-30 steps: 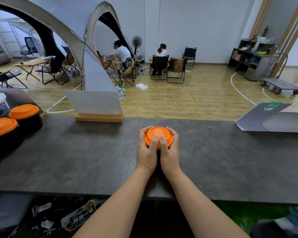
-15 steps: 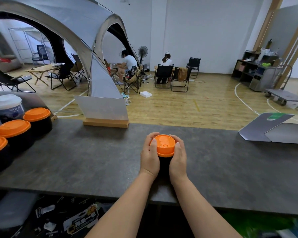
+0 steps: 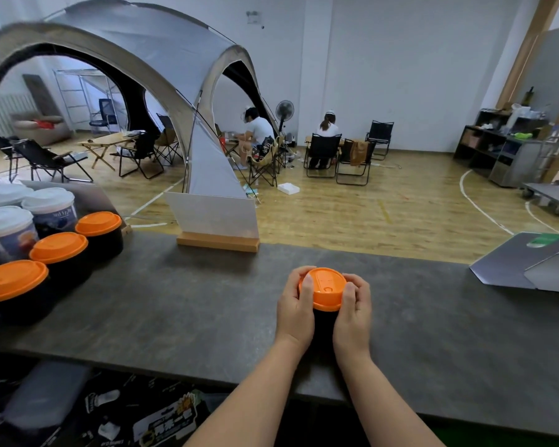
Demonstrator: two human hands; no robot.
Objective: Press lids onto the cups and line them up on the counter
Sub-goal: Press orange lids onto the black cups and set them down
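A: Both wrapped round one black cup (image 3: 324,321) mid-desk (image 3: 181,304) — left hand (image 3: 296,304) and right hand (image 3: 353,309) gripping its sides, thumbs by the orange lid (image 3: 324,287). Probably steadying while seating the rim.

B: Smooth plastic lid, round; matte grey stone top. Far left, three capped cups (image 3: 58,250) lined up, white tubs (image 3: 49,204) behind.

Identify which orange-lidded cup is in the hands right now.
The lone black cup at mid-counter, gripped by the left hand and right hand. The other orange-lidded cups stand untouched in a row at the counter's left end.
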